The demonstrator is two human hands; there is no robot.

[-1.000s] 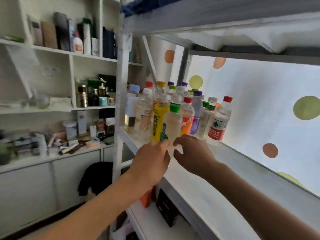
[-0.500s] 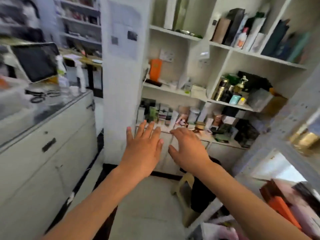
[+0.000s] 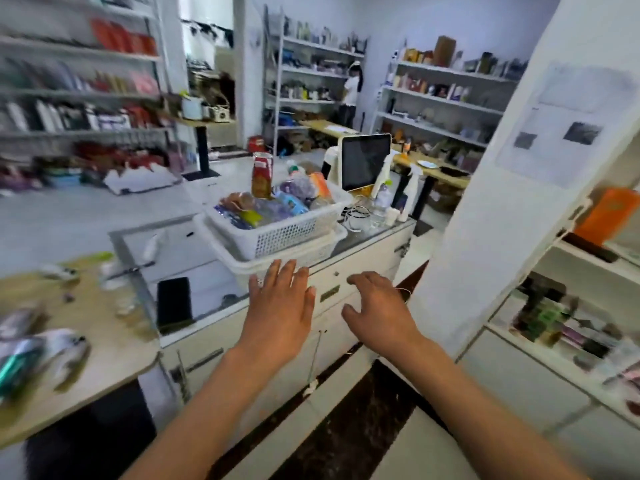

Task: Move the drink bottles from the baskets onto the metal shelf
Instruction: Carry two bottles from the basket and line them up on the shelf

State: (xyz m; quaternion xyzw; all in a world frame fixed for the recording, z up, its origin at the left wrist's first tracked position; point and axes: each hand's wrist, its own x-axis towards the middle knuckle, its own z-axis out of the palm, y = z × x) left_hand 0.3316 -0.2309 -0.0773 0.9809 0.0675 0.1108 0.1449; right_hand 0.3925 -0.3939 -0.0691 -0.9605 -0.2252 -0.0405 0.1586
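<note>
both hands empty in front of the baskets

we see the left hand [image 3: 280, 308] stretched forward with its fingers straight and spread, its grip wide and holding nothing; its fingertips overlap the near rim of the lower basket [image 3: 304, 252], though we cannot tell whether they touch it; the right hand [image 3: 377, 311] hangs just beside it, fingers loosely curved and apart, its grip likewise slack and holding nothing, in front of the white drawers [image 3: 346, 289] under the worktop [image 3: 194, 244].

the upper basket [image 3: 277, 233] sits nested in the lower one on the glass-topped worktop; the drink bottles [image 3: 277, 206] lie heaped inside it, blurred, in blue, purple, orange and yellow; a red-labelled bottle [image 3: 262, 174] stands upright among them, taller than the rest.

behind the baskets we see a screen on a stand [image 3: 365, 161] and two white spray bottles [image 3: 412, 188]; a black phone [image 3: 174, 301] lies flat at the near left of the worktop; a white pillar [image 3: 519, 202] rises at the right, with stocked shelves beyond.
</note>
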